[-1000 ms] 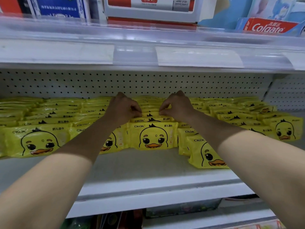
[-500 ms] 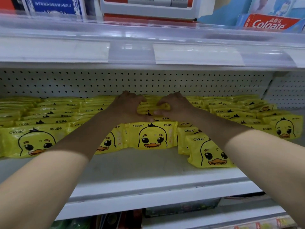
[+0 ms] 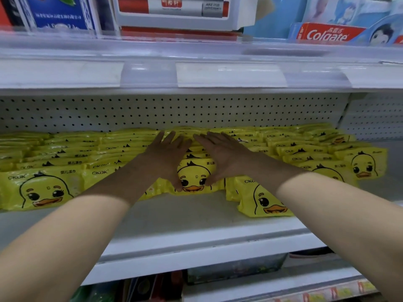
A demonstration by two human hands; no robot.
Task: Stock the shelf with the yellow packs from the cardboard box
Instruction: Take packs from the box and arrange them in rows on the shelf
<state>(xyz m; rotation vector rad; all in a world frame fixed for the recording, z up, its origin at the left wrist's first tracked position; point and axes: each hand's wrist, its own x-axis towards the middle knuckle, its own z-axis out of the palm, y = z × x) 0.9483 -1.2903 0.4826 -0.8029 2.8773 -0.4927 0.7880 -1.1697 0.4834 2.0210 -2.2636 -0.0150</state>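
Yellow packs (image 3: 193,177) in rows on the shelf (image 3: 174,216), pressed flat-handed at the middle row.
The packs are glossy soft film printed with duck faces, standing back to the perforated white pegboard (image 3: 174,112). Left hand (image 3: 167,155) and right hand (image 3: 222,158) press the row, each grip spread apart, fingers straight, clamped on nothing. Smooth bare shelf runs forward to its lip; a stray pack (image 3: 263,201) juts ahead at right.

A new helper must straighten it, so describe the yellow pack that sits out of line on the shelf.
Find the white shelf with the pegboard back, lined with rows of yellow duck-face packs. Just right of the right hand, partly hidden by that forearm, stands the stray pack. Alone among its neighbours, it juts forward of the front row toward the shelf's edge, turned slightly askew.
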